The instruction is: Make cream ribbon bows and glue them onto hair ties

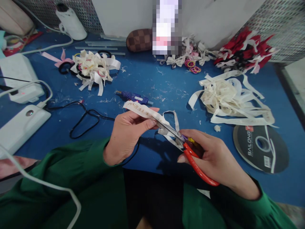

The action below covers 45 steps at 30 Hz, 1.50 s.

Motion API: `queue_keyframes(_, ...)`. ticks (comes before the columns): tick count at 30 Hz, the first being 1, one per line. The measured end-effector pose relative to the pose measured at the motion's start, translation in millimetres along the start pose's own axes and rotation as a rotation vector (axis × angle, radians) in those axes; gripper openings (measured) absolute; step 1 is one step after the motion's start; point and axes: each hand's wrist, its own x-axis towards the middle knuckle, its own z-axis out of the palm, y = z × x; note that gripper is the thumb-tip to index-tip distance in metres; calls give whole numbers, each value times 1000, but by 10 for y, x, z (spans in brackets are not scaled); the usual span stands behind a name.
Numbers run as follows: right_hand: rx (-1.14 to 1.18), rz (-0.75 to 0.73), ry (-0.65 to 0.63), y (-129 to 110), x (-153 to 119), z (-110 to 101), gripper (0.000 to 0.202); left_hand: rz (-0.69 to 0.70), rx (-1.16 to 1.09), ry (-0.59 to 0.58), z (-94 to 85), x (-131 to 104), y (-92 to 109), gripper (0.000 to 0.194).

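Between the thumb and fingers of my left hand (130, 132) is a cream ribbon (140, 109) with printed lettering, slanting down toward the right. My right hand (212, 156) grips red-handled scissors (199, 168), whose blades lie along the ribbon and reach my left fingertips. Whether the blades are fully closed is hidden by the ribbon. A yellow and purple bit shows beside the scissor handles, under my right fingers. Looser white ribbon curls beneath the blades. Just beyond my left hand lies a blue glue gun (133, 97) with a small red light.
A heap of cream ribbon strips (228, 98) and a black ribbon spool (260, 148) are at right. Finished-looking bows (92, 66) lie at back left, red and white ones (247, 51) at back right. White power boxes (26, 124) and a black cord (88, 114) occupy the left.
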Motion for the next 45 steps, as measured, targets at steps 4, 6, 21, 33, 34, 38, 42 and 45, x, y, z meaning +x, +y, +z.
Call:
queue_keyframes(4,-30,-19,12,-2,2,-15,44,-9,3,-8,-6,-5,13,22)
queue_keyframes(6,-38,-33,19,-4,5,-24,43,-7,11,0,-6,-7,25,22)
queue_keyframes(21,-72,-26,39,2,1,-51,42,-13,47,40,-22,-2,84,17)
queue_keyframes(33,-48,-3,36,-23,6,-44,42,19,88,67,-37,14,49,17)
queue_keyframes(34,-46,-2,31,-26,8,-44,42,19,86,61,-37,13,46,17)
queue_keyframes(38,-46,11,12,-32,17,-43,44,6,71,44,-30,9,33,18)
queue_keyframes(42,-48,1,6,-22,18,-36,46,5,70,46,-24,5,29,18)
queue_keyframes(45,-53,5,15,-22,15,-38,45,44,71,67,-21,4,27,18)
